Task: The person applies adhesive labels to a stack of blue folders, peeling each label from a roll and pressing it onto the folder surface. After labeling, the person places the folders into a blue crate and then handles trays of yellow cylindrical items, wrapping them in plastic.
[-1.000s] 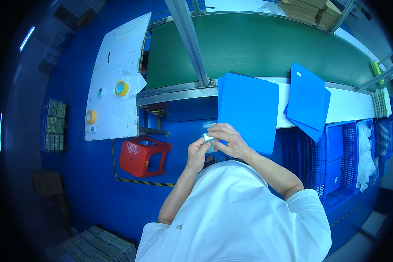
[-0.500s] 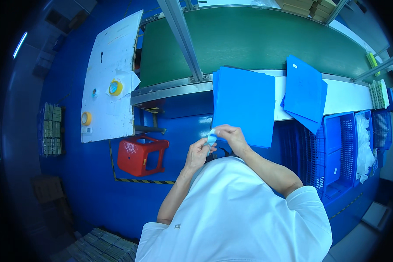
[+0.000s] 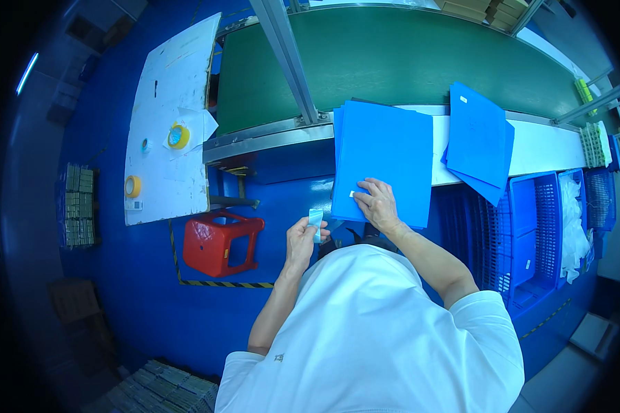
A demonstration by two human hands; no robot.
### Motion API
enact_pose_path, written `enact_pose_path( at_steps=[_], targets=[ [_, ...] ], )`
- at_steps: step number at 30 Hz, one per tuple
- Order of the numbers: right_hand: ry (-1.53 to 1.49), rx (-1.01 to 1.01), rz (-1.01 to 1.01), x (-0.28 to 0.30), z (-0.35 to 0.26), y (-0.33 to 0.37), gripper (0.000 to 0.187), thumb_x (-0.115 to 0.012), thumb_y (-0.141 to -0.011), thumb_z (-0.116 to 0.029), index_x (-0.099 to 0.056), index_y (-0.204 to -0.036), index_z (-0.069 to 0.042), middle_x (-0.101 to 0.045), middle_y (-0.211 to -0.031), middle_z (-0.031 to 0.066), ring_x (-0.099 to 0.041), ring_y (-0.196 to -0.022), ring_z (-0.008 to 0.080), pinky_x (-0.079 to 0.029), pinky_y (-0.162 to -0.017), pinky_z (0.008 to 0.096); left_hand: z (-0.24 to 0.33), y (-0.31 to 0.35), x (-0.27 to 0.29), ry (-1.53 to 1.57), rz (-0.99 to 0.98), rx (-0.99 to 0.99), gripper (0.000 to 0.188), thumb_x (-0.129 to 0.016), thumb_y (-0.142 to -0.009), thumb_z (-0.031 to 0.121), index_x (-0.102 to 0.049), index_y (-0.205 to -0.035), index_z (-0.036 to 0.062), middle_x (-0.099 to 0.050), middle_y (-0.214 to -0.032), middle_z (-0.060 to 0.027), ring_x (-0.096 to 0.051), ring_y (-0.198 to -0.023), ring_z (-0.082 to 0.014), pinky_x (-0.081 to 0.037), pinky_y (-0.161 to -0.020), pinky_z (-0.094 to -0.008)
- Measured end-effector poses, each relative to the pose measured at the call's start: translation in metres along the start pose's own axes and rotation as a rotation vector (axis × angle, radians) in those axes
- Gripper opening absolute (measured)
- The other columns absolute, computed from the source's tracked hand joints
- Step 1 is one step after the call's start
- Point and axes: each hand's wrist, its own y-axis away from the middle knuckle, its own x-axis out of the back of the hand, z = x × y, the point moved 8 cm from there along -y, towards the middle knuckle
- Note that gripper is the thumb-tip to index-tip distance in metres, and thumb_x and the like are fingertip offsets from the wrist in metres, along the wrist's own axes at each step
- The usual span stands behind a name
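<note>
My left hand [image 3: 300, 241] pinches a short, glossy light-blue strip [image 3: 315, 219], which looks like a strip of labels, standing up from the fingers and thumb. My right hand [image 3: 379, 206] rests on the top sheet of a stack of flat blue sheets [image 3: 386, 144], fingers spread toward the left. At its fingertips a small white label [image 3: 352, 194] shows on the sheet near the lower left edge. Whether the fingertips still grip the label is hard to see. Further right lies a second, fanned pile of blue sheets [image 3: 477, 138] with a small white label on its top sheet.
A green conveyor belt [image 3: 393, 58] runs behind a white ledge [image 3: 541, 151]. At left, a white table [image 3: 165, 82] carries a yellow tape roll [image 3: 178, 136] and an orange one [image 3: 132, 186]. A red stool [image 3: 210, 244] stands below. Blue crates [image 3: 534, 241] are at right.
My right hand has moved away from the strip, up and right onto the blue sheet, with a white label now at its fingertips. My left hand has shifted slightly left, keeping the strip.
</note>
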Motion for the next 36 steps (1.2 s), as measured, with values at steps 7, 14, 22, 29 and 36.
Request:
enact_pose_path(
  at_steps=[7,14,22,29,36],
  targets=[
    [0.082,0.083,-0.509,0.004,-0.019,0.024,0.079,-0.077,-0.082,-0.039,-0.044,-0.146,-0.006,-0.037,-0.155,0.0156,-0.027,-0.147,0.0343,-0.018,-0.122,0.0539,-0.007,-0.006,-0.002,0.131,0.021,0.059,0.025,-0.048,-0.090,0.001,-0.065,-0.107,-0.0030,-0.069,-0.099,-0.0140,-0.070,-0.081,-0.0197,-0.057,-0.072,-0.0316],
    [0.146,0.173,-0.405,0.028,-0.020,0.032,0.050,-0.068,-0.088,-0.020,-0.056,-0.134,-0.004,-0.049,-0.146,0.0166,-0.038,-0.142,0.0312,-0.026,-0.119,0.0512,0.002,-0.016,-0.010,0.204,-0.018,0.077,0.031,-0.050,-0.086,-0.001,-0.062,-0.114,-0.0030,-0.069,-0.095,-0.0125,-0.066,-0.071,-0.0185,-0.053,-0.065,-0.0312],
    [0.267,0.087,0.478,0.258,0.071,-0.018,0.031,-0.061,-0.083,0.005,-0.069,-0.113,-0.002,-0.071,-0.112,0.0164,-0.068,-0.106,0.0326,-0.052,-0.093,0.0435,0.000,-0.019,-0.007,0.184,0.045,0.023,0.029,-0.050,-0.086,-0.003,-0.062,-0.113,-0.0016,-0.068,-0.093,-0.0116,-0.065,-0.071,-0.0178,-0.053,-0.065,-0.0306],
    [0.409,-0.374,0.283,0.189,0.298,0.080,0.026,-0.060,-0.082,-0.002,-0.069,-0.105,-0.008,-0.069,-0.114,0.0133,-0.064,-0.111,0.0326,-0.050,-0.095,0.0452,0.010,-0.025,-0.031,0.127,-0.010,-0.011,0.026,-0.053,-0.089,0.000,-0.061,-0.113,-0.0001,-0.067,-0.091,-0.0101,-0.064,-0.069,-0.0170,-0.052,-0.063,-0.0308],
    [-0.227,-0.432,0.394,0.135,0.172,0.015,0.015,-0.069,-0.084,-0.020,-0.071,-0.090,-0.007,-0.070,-0.095,0.0125,-0.066,-0.094,0.0341,-0.051,-0.084,0.0438,0.051,-0.026,-0.052,0.105,0.046,-0.096,0.032,-0.048,-0.089,-0.004,-0.059,-0.119,0.0016,-0.066,-0.095,-0.0113,-0.065,-0.072,-0.0189,-0.053,-0.065,-0.0315]
  ],
)
